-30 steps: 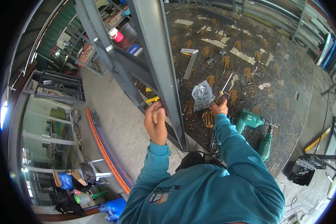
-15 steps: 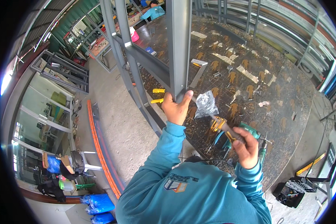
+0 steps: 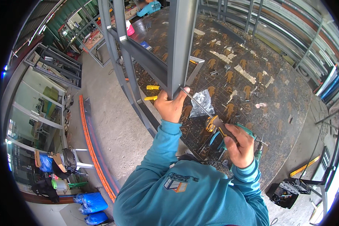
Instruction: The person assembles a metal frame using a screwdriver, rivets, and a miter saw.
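Note:
My left hand (image 3: 169, 107) is wrapped around the lower end of a dark grey metal frame bar (image 3: 177, 49), its thumb beside the bar's face. In my right hand (image 3: 242, 147) is a screwdriver (image 3: 224, 130) with a dark and yellow handle. Its long thin shaft slants up to the left, and the tip meets the bar close to my left thumb. Beneath the shaft lies a clear plastic bag (image 3: 201, 104) on the dark worktable (image 3: 275, 116). A green power tool (image 3: 257, 151) rests behind my right hand, partly covered by it.
A yellow-handled tool (image 3: 152, 87) shows beside the frame at left. Paper scraps (image 3: 245, 74) and metal bits litter the table. Long profiles (image 3: 309, 34) fill a rack at right. An orange-edged strip (image 3: 87, 132) lies on the floor. Another person (image 3: 150, 8) is at the far end.
The screwdriver has moved left and up with my right hand, and its tip now touches the bar. My left hand keeps its hold; the whole view has shifted slightly.

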Motion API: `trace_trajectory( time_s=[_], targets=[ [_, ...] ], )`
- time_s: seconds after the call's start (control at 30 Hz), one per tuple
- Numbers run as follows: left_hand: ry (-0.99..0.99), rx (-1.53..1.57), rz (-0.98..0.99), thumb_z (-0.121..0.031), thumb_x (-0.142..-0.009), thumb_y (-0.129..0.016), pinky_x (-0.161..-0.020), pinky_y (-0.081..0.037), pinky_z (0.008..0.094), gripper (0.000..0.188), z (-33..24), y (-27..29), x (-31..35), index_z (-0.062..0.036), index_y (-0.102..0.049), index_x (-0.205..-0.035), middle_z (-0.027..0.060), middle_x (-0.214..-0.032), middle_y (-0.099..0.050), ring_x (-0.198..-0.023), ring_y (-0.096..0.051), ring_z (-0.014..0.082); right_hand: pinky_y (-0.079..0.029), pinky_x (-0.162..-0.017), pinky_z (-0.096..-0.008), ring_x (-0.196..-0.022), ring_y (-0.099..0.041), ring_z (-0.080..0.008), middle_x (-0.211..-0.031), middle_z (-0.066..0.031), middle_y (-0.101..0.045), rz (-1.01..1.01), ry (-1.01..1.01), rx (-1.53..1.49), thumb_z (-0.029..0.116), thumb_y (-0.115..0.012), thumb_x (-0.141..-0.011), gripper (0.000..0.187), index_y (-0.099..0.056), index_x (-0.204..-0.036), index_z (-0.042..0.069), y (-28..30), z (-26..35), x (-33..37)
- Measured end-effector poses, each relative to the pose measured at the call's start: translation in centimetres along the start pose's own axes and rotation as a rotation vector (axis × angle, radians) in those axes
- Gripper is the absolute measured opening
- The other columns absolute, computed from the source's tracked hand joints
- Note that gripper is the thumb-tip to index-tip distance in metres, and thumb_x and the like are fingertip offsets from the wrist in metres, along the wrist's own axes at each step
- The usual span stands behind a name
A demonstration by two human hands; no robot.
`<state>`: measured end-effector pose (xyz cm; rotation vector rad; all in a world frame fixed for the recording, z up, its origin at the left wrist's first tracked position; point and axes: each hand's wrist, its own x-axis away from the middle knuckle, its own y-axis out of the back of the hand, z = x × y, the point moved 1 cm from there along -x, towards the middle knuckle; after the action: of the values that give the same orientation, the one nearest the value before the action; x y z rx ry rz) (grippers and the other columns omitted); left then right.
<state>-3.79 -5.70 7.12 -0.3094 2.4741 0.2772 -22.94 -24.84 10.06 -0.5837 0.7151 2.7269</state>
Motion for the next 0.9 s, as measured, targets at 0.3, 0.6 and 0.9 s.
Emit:
trace_trajectory(
  time_s=[0.3,0.6,0.9],
  targets=[
    [0.015,-0.061,-0.009,-0.016,-0.078,-0.087,-0.067,-0.05,0.0269,0.025,0.3,0.1,0.0,0.0034,-0.073,-0.088,0.0052,-0.079,-0.072,-0.073,-0.062,0.0085,-0.055,-0.069,-0.0352,-0.075,-0.069,-0.0302,-0.096,-0.021,-0.068,-0.065,-0.044,0.022,0.006,-0.063,-0.09,0.03,-0.064,-0.117,-0.006,-1.5,1.4,-0.2],
    [0.035,-0.036,-0.027,-0.014,-0.076,-0.088,-0.065,-0.05,0.0265,0.025,0.8,0.1,0.2,0.0035,-0.072,-0.084,0.0055,-0.076,-0.071,-0.07,-0.061,0.0087,-0.054,-0.062,-0.0331,-0.067,-0.065,-0.0232,-0.092,-0.019,-0.068,-0.083,-0.188,-0.039,0.013,-0.06,-0.094,0.033,-0.062,-0.121,-0.005,-2.9,2.3,1.0],
    [-0.115,0.061,-0.315,-0.015,-0.082,-0.083,-0.087,-0.046,0.037,0.049,-0.5,0.8,5.0,-0.0018,-0.051,-0.117,0.0097,-0.109,-0.054,-0.095,-0.056,0.0221,-0.034,-0.037,-0.0173,-0.055,-0.048,-0.0088,-0.1,-0.0153,-0.06,0.201,-0.958,-1.471,0.029,-0.048,-0.101,0.051,-0.045,-0.141,-0.003,-0.8,0.1,-1.5]
  ],
)
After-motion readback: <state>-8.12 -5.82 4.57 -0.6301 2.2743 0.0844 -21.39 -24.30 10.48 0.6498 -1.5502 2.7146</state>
